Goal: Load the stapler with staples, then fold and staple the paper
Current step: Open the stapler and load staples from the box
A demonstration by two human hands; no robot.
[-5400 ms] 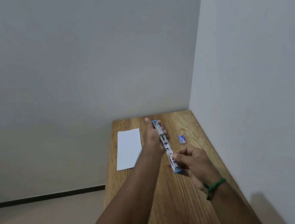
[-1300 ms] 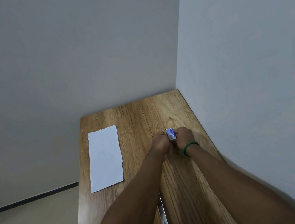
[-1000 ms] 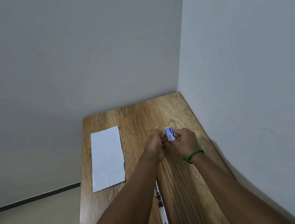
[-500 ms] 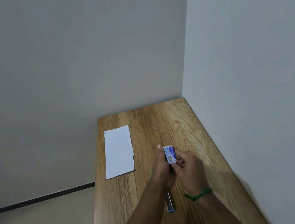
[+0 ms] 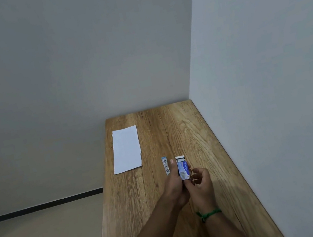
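Observation:
My left hand [image 5: 175, 186] grips a small blue and white staple box [image 5: 183, 169] above the wooden table [image 5: 197, 142]. The box's inner tray sticks out at its far end. My right hand [image 5: 201, 183], with a green band at the wrist, has its fingers curled at the box's near end. The opened stapler [image 5: 166, 165] lies flat on the table just beyond my left hand, mostly hidden by it. A white sheet of paper [image 5: 126, 149] lies flat at the table's far left.
The table stands in a corner, with a wall along its right side and another behind its far end. Its left edge drops to a beige floor.
Both hands have drawn the staple box nearer to me and the inner tray has slid out at the far end. The stapler stays on the table.

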